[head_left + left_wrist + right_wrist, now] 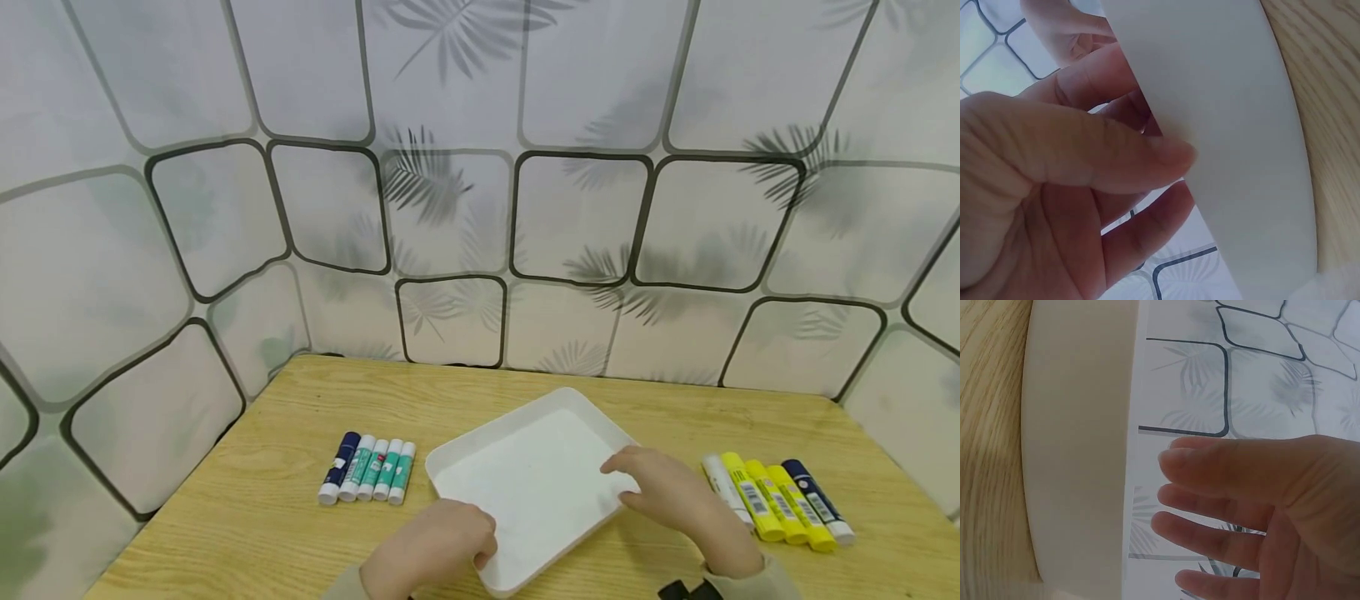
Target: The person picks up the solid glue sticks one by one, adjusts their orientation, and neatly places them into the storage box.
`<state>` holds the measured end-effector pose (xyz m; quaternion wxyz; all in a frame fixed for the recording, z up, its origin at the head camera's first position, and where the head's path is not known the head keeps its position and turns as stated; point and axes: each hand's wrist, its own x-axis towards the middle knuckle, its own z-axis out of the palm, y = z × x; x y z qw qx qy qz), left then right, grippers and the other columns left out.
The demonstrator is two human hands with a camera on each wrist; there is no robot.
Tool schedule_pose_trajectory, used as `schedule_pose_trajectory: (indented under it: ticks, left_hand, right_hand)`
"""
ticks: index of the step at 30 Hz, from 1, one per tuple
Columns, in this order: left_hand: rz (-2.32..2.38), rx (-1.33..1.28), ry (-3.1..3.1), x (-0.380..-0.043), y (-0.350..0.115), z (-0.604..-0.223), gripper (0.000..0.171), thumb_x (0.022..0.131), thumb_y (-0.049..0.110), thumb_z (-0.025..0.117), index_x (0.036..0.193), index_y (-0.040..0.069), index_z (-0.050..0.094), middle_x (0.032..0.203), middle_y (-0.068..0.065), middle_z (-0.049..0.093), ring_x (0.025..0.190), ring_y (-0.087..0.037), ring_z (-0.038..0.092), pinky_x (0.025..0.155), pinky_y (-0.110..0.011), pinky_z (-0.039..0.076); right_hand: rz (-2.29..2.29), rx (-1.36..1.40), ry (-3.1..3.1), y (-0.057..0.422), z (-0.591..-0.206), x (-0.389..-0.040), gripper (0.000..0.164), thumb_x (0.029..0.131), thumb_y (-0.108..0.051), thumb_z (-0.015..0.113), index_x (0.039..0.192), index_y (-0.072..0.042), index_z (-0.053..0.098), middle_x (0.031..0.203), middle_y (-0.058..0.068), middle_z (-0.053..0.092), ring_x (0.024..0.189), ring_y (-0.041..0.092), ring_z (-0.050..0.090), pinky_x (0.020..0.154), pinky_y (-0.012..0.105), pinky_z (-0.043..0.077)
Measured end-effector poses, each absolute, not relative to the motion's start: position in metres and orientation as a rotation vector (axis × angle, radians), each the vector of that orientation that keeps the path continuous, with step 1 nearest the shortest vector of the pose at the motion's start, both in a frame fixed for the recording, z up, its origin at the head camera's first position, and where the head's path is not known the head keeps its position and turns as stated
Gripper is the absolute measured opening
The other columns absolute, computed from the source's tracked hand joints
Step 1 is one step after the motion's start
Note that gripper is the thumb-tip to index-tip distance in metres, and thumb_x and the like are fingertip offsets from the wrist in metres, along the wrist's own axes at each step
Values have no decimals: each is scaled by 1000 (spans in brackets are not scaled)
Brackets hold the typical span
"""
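Observation:
A shallow white tray (540, 475) lies at a slant on the wooden table. My left hand (442, 537) pinches its near-left rim. In the left wrist view the thumb (1172, 156) presses the outside of the tray wall (1235, 125), and the fingers go behind the rim. By the tray's right side is my right hand (667, 492). The right wrist view shows its fingers (1210, 534) loosely extended with nothing between them and a gap to the tray wall (1079, 450).
Left of the tray, several glue sticks (371, 468) stand or lie in a row, navy and white-green. A second row at right holds a white glue stick (726, 490), several yellow glue sticks (776, 500) and a navy one (817, 500). A patterned curtain (465, 208) hangs behind the table (247, 492).

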<state>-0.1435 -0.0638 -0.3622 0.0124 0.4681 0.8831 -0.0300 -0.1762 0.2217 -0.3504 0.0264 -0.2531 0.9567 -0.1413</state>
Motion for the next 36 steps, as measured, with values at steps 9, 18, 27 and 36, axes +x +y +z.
schedule_pose_trajectory:
  ticks: [9,18,27,36]
  left_hand:
    - [-53,1423,2746,-146,-64,-364,23,69,3,67,59,21,57,61,15,39,51,-3,34,48,-12,30]
    - [-7,1359,2740,-147,-65,-364,26,69,1,68,59,21,56,61,15,41,52,-4,36,48,-13,32]
    - [-2,1297,2710,-149,-64,-363,25,72,2,68,60,20,56,61,14,42,53,-4,37,49,-15,33]
    - [-10,1296,2728,-149,-64,-362,25,70,2,68,58,20,54,60,14,41,52,-4,36,47,-15,32]
  right_hand:
    - [-456,-798,2896,223,-352,-178,23,73,-6,69,96,-8,65,99,4,59,93,27,56,74,40,46]
    - [-477,-802,2836,224,-354,-179,21,74,-6,69,94,-6,65,96,3,59,91,27,55,73,41,46]
    - [-449,-812,2834,224,-357,-180,19,74,-7,69,92,-8,65,92,1,59,88,25,56,73,40,46]
    - [-468,-800,2805,225,-359,-181,16,74,-6,68,90,-7,65,89,-2,58,88,25,56,74,41,45]
